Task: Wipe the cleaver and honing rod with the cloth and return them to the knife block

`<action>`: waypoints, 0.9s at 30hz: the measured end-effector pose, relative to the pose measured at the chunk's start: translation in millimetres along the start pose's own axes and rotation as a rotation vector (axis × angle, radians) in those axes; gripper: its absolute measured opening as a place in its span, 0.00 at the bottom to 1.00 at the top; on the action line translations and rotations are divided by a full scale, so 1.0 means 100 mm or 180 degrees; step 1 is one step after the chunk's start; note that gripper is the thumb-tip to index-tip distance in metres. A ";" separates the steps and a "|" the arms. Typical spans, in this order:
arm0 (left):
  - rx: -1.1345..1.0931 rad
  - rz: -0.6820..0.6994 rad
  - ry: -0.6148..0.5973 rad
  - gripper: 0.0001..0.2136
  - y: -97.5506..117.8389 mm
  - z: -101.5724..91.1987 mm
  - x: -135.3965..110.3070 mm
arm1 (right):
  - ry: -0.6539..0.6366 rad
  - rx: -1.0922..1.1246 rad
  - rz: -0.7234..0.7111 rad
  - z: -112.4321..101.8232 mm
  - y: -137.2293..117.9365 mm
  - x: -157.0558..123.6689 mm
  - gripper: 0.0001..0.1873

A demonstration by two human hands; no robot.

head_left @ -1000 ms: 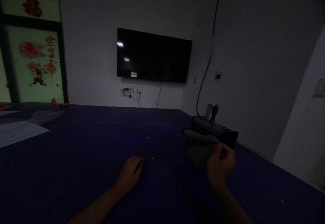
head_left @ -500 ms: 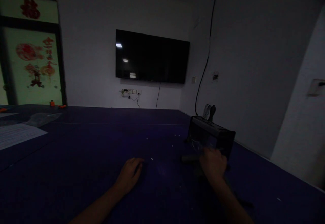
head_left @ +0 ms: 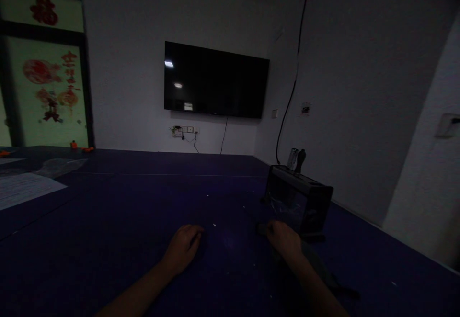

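Note:
My left hand (head_left: 182,249) rests on the dark blue table, fingers loosely bent and thumb apart, with nothing in it. Over to the right, my right hand (head_left: 285,241) is closed around a dark, long object with a rounded end (head_left: 261,229). Part of that object shows on the far side of my forearm, and my hand covers its middle, so I cannot make out its kind. Just behind my right hand stands a black rack-like box (head_left: 300,195) with see-through sides. Dark-handled tools (head_left: 300,160) poke up from its top.
Small white scraps (head_left: 214,225) lie scattered on the blue table (head_left: 161,197). At the left are a printed sheet (head_left: 30,190), a clear plastic bag (head_left: 63,166) and small orange objects (head_left: 87,150). A television (head_left: 215,80) hangs on the far wall. A black cable (head_left: 293,87) runs down the corner.
My right hand has moved left and slightly down, from in front of the black box to the dark object's rounded end. My left hand stays in place.

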State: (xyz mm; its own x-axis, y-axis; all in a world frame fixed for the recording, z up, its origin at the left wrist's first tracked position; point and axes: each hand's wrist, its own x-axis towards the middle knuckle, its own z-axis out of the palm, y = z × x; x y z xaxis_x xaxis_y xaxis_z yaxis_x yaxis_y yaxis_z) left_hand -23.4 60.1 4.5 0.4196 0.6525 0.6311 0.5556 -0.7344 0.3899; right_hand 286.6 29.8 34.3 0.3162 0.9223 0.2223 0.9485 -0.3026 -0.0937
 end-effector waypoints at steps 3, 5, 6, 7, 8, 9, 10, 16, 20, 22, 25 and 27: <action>0.0007 -0.0012 0.0024 0.12 0.01 0.00 0.00 | -0.0049 0.0009 0.0007 -0.02 -0.01 0.00 0.15; 0.0001 -0.0008 0.0012 0.12 0.01 0.00 0.01 | -0.0060 0.0009 0.0008 -0.03 -0.02 0.00 0.15; -0.0002 -0.0005 0.0003 0.12 0.00 0.00 0.01 | -0.0066 0.0006 0.0009 -0.03 -0.03 0.00 0.15; -0.0004 -0.0007 0.0000 0.12 0.00 0.00 0.01 | -0.0075 0.0003 0.0015 -0.03 -0.03 0.00 0.15; -0.0006 -0.0011 -0.0003 0.12 0.00 0.01 0.00 | -0.0084 0.0000 0.0021 -0.03 -0.03 0.00 0.15; -0.0007 -0.0015 -0.0009 0.12 0.00 0.01 0.00 | -0.0092 -0.0003 0.0029 -0.03 -0.03 0.00 0.15; -0.0010 -0.0019 -0.0022 0.12 -0.01 0.01 0.00 | -0.0097 -0.0005 0.0034 -0.03 -0.03 0.00 0.16; -0.0027 -0.0083 -0.0056 0.13 -0.02 0.03 -0.01 | -0.0099 -0.0018 0.0066 -0.04 -0.04 0.00 0.17; -0.0035 -0.0087 -0.0093 0.13 -0.02 0.03 -0.01 | -0.0081 -0.0012 0.0040 -0.05 -0.04 -0.01 0.16; -0.0038 -0.0079 -0.0101 0.13 -0.02 0.03 -0.01 | -0.0087 -0.0009 0.0042 -0.05 -0.04 -0.01 0.16; -0.0034 -0.0065 -0.0082 0.13 -0.02 0.03 -0.01 | -0.0088 -0.0009 0.0039 -0.04 -0.04 -0.01 0.15; -0.0029 -0.0050 -0.0081 0.13 -0.02 0.03 0.00 | -0.0089 -0.0003 0.0024 -0.04 -0.03 -0.01 0.15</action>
State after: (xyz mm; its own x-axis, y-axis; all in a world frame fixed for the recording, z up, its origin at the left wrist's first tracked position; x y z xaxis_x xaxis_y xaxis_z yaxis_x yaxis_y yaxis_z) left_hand -23.0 62.0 1.6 0.4290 0.6685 0.6075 0.5559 -0.7255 0.4058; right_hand 283.2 29.2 37.9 0.3226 0.9264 0.1944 0.9462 -0.3097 -0.0942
